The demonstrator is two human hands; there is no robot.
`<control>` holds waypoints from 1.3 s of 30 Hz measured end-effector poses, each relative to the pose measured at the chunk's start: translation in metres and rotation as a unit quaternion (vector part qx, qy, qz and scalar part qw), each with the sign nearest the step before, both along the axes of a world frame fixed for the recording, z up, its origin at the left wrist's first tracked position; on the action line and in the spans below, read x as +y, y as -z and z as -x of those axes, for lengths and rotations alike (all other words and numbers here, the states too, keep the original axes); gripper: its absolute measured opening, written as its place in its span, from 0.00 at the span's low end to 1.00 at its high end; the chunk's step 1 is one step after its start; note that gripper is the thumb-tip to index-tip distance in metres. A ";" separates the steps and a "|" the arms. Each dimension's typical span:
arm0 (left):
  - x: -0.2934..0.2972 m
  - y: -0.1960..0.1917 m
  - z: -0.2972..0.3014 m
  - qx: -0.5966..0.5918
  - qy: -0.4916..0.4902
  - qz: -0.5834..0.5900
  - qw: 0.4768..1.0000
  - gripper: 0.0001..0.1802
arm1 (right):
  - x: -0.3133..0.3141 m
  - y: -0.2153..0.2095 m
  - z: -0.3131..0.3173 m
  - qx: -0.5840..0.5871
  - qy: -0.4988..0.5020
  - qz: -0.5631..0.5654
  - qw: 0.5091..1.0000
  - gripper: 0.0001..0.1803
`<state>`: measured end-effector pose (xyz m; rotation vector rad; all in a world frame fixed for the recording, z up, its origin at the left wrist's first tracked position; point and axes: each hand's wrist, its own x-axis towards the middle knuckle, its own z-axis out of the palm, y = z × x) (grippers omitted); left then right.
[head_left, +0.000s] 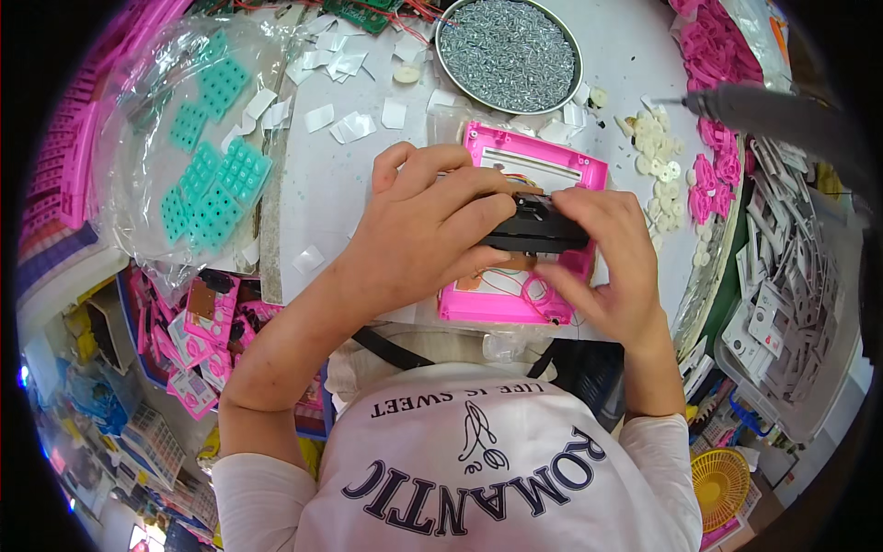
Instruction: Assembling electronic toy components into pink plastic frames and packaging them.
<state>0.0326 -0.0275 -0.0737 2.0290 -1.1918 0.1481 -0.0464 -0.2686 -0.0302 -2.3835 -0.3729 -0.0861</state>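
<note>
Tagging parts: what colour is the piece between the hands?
The piece is black; best seen in the head view.

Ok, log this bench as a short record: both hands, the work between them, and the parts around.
left hand: holds the left end of the black part
right hand: holds its right end
beneath: open pink casing, thin wires showing
far side: round tray of small metal pieces
left side: teal keypads in clear plastic
right side: white round pieces; dark thin-tipped tool
</note>
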 end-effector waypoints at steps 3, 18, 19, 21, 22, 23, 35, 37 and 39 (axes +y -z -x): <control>0.002 0.001 -0.002 -0.008 -0.006 -0.021 1.000 0.28 | 0.001 0.006 -0.007 -0.103 -0.039 0.038 0.993 0.26; -0.014 -0.004 0.015 0.051 -0.095 -0.011 0.994 0.34 | -0.010 -0.032 -0.056 0.110 0.112 0.102 0.982 0.15; -0.014 -0.003 0.016 0.047 -0.096 -0.015 0.994 0.34 | -0.011 -0.033 -0.052 0.072 0.085 0.069 0.991 0.15; -0.014 -0.002 0.016 0.039 -0.099 -0.022 0.994 0.34 | -0.016 -0.019 -0.052 -0.028 -0.012 0.072 0.997 0.17; -0.014 -0.004 0.017 0.042 -0.099 -0.028 0.994 0.34 | -0.018 -0.011 -0.048 -0.076 -0.057 0.075 0.993 0.20; -0.014 -0.006 0.017 0.043 -0.099 -0.034 0.994 0.34 | -0.017 -0.003 -0.045 -0.106 -0.039 0.085 0.990 0.24; -0.025 -0.023 -0.063 0.060 -0.071 -0.056 0.994 0.14 | -0.057 -0.009 -0.053 0.147 -0.052 -0.067 0.985 0.28; -0.037 -0.014 -0.096 -0.043 -0.129 -0.082 0.987 0.10 | -0.105 0.024 -0.048 0.145 0.060 -0.187 0.970 0.37; -0.055 -0.001 -0.114 -0.116 -0.146 -0.157 0.970 0.08 | -0.091 0.008 -0.056 0.092 0.065 -0.429 0.896 0.43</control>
